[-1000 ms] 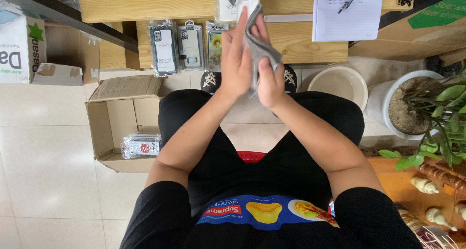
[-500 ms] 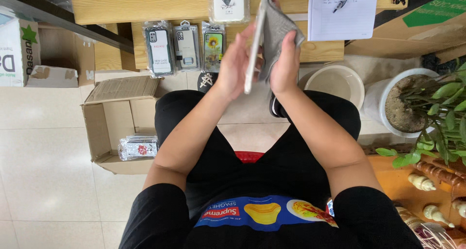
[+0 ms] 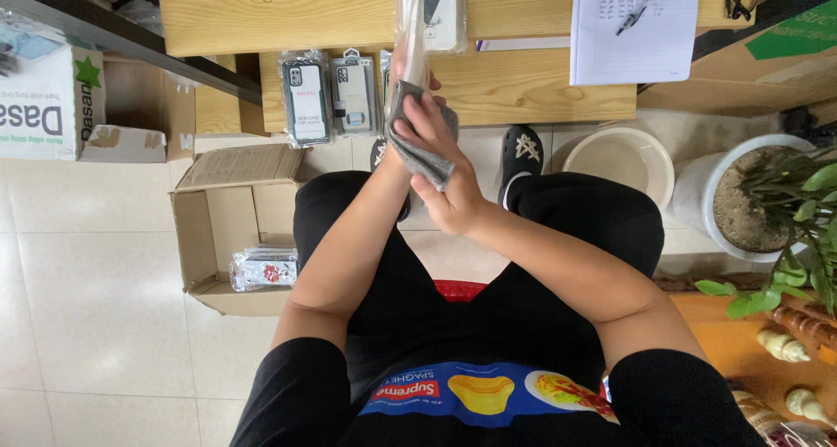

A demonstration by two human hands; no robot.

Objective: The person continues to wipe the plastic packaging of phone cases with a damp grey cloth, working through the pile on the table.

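Tiled floor under a wooden bench (image 3: 523, 85). Grey cloth (image 3: 417, 142), just below the bench edge, gripped by right hand (image 3: 445, 181) fingers against an upright clear packet (image 3: 413, 28); left hand (image 3: 403, 72) largely hidden, grip unclear. Cardboard box (image 3: 231, 225) stands left of bench.

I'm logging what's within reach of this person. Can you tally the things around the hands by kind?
Grey cloth, in the right hand: 1
Flat clear piece, held by the left hand: 1
Packaged phone cases: 3, namely
Cardboard box: 1
Paper sheet: 1
Pen: 1
Total: 8
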